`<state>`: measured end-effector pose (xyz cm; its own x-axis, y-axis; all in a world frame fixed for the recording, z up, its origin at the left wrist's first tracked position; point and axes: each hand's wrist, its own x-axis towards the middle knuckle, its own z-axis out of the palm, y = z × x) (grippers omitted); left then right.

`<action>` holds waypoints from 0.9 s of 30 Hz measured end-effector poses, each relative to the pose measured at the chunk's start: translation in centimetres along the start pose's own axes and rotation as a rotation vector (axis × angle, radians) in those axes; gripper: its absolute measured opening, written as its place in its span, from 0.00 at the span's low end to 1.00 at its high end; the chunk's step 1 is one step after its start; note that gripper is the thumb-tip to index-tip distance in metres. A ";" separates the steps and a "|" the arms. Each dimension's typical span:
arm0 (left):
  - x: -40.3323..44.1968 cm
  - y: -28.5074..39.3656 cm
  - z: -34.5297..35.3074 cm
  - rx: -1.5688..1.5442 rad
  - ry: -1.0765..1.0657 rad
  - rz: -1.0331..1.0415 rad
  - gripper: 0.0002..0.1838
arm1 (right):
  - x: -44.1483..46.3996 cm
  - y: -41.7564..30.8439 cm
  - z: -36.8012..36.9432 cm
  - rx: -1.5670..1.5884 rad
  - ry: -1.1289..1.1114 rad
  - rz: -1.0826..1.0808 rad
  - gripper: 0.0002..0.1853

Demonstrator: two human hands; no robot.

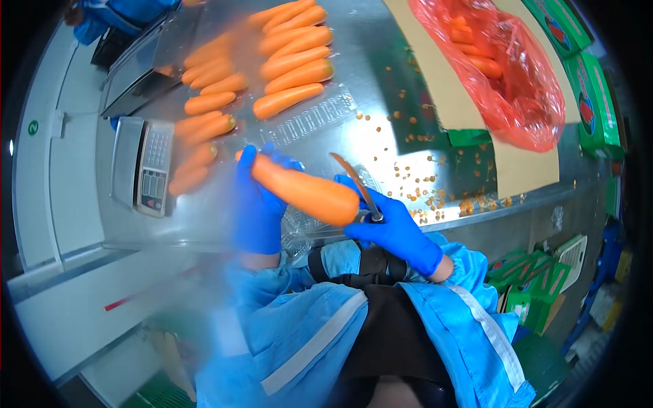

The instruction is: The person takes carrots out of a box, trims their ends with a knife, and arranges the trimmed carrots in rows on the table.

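Observation:
A large orange carrot (306, 194) is gripped at its narrow end by my left hand (262, 207), in a blue glove. My right hand (398, 234), gloved in blue too, is closed round the handle of a knife with a curved, orange-stained blade (357, 180). That blade points up and to the left, just beyond the carrot's thick end. Below the carrot, partly hidden by it, is some clear plastic packaging (296, 228). Beyond my hands lies a clear plastic tray (309, 119), close to a row of carrots (296, 68).
More carrots (207, 102) lie at the left, near a digital scale (153, 166). Orange scraps (422, 183) litter the steel table (360, 41) at right. A box (527, 163) lined with a red bag (527, 95) holds carrots. Green boxes (592, 102) stand at far right. Haze blurs the left side.

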<state>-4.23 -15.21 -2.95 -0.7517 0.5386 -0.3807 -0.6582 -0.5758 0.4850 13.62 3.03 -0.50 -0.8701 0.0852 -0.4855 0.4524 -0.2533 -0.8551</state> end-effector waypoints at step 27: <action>1.6 39.2 -27.5 1.499 1.379 0.814 0.32 | 7.5 1.7 6.4 0.006 0.158 0.280 0.16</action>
<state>-32.35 -53.84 -6.24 -0.7682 -0.5483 0.3305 -0.2736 0.7479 0.6048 6.60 -2.93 -4.45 -0.6703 0.1597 -0.7247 0.6685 -0.2940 -0.6831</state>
